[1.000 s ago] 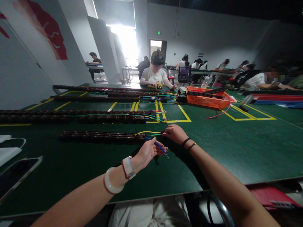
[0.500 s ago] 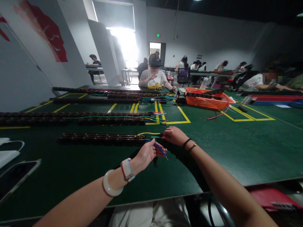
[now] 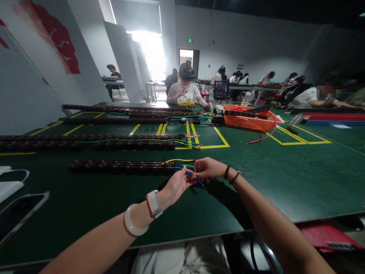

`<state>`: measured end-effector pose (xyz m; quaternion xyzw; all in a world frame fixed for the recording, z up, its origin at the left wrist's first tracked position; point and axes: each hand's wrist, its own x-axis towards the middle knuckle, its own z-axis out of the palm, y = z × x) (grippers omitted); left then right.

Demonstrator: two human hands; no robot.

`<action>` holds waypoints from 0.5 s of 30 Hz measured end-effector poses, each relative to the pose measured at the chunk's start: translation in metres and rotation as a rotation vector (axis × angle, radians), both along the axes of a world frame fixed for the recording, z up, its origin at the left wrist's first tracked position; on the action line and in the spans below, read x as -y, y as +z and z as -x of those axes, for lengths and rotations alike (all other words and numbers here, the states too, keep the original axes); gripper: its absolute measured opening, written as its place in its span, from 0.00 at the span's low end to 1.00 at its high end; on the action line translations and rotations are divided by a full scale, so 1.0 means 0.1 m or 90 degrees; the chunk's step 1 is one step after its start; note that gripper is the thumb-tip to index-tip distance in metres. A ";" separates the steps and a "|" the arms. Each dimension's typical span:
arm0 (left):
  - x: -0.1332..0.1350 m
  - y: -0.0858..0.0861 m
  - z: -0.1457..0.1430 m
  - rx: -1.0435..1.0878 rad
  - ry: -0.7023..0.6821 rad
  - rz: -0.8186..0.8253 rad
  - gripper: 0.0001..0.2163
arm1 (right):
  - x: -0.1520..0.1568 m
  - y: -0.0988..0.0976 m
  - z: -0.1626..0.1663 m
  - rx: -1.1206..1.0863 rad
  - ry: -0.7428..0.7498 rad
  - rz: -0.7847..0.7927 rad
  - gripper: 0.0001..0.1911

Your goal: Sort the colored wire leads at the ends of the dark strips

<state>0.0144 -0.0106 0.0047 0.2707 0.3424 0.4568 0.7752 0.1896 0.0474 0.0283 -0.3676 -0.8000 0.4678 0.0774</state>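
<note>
My left hand (image 3: 178,184) is closed on a blue wire (image 3: 200,183) close to the end of a long black strip bundle (image 3: 122,166). Thumb and fingers of my right hand (image 3: 208,169) pinch the same blue wire just past the left fingertips. The wire's bare tip points down and to the right. From the bundle's right end also come a yellow wire (image 3: 181,160) with a red end and a green wire (image 3: 188,166), which runs behind my right hand. A dark loop, perhaps a shadow, shows on the table under the hands.
More black strips (image 3: 94,142) with coloured wires lie beyond, over yellow tape lines. An orange basket (image 3: 251,121) holds dark parts at the back right. A phone-like device (image 3: 23,213) lies at the left. Across the green table (image 3: 285,179), a person sits behind a yellow heat gun (image 3: 186,103).
My right hand has come down from the yellow and green wire ends to the blue wire and pinches it. My left hand has stayed almost in place.
</note>
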 end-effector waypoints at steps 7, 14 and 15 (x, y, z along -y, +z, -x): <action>0.01 0.00 -0.01 -0.024 -0.004 -0.038 0.15 | -0.07 -0.01 -0.05 -0.030 0.049 0.130 0.28; -0.03 -0.06 -0.01 -0.019 0.005 -0.029 0.11 | -0.08 -0.06 -0.06 -0.055 0.075 0.122 0.33; -0.03 -0.05 -0.01 -0.031 0.002 -0.026 0.11 | -0.09 -0.05 -0.07 -0.056 0.084 0.097 0.31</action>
